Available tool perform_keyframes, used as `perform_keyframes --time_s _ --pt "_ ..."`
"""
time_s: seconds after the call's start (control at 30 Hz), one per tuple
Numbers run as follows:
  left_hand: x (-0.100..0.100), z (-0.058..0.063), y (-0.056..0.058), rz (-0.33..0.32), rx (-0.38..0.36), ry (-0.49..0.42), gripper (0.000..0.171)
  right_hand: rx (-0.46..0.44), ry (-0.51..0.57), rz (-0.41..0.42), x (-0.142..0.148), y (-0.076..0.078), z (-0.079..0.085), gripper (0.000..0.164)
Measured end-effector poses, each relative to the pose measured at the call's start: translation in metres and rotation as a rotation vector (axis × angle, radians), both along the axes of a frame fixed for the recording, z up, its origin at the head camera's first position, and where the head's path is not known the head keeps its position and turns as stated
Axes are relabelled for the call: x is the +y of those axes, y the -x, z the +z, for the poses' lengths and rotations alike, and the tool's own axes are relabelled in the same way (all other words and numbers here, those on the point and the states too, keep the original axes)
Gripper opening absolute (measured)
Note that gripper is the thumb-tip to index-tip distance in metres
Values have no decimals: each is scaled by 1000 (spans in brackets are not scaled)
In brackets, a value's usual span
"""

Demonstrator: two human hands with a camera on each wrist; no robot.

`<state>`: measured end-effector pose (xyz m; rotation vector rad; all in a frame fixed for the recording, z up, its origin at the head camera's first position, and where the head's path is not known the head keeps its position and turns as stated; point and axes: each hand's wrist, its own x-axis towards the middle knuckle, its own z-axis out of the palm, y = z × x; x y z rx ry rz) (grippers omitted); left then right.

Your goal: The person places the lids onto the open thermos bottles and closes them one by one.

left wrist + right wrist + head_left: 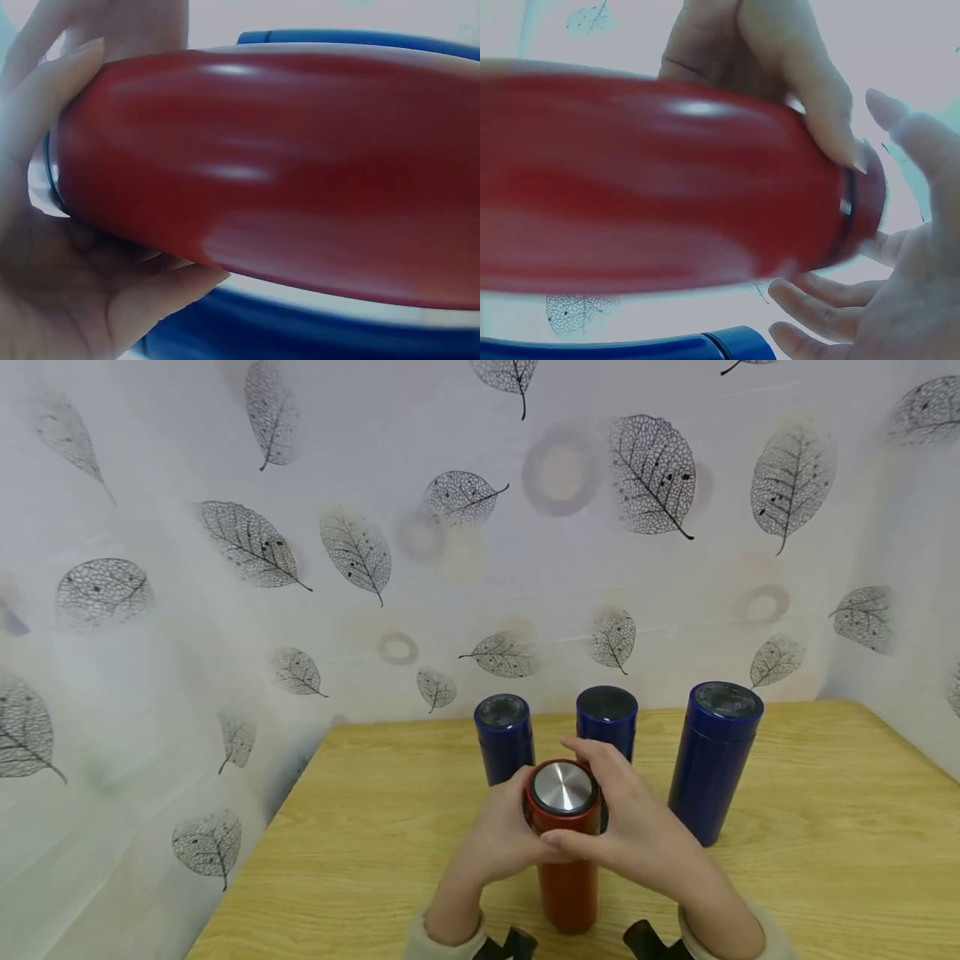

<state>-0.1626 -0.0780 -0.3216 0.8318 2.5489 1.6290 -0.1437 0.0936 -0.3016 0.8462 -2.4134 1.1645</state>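
Observation:
A red thermos flask with a silver-topped lid stands upright in front of me. My left hand grips its upper body; in the left wrist view the thumb and fingers lie on opposite sides of the flask. Around the lid end is my right hand, its fingers spread and its thumb apart from the lid in the right wrist view, where the flask is blurred. The hands hide part of the flask's neck. Whether its base touches the table cannot be seen clearly.
Behind the hands stand three blue thermos flasks: one at left, one in the middle, partly hidden by the right hand, and one at right. They share a wooden table. A leaf-patterned white curtain hangs behind.

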Motion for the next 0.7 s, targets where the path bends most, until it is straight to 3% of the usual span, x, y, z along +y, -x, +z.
perform_keyframes --time_s 0.17,0.33,0.5,0.7 --pt "-23 4 2 -18 -81 -43 58 30 -15 -16 3 -3 2 67" --pt "-50 6 6 42 -122 -55 62 36 -31 -27 4 -1 3 60" --pt "-72 6 9 158 -137 -75 65 24 -43 -24 5 -1 2 57" --pt "-90 5 13 380 -108 -78 67 19 -50 -17 4 -1 2 55"
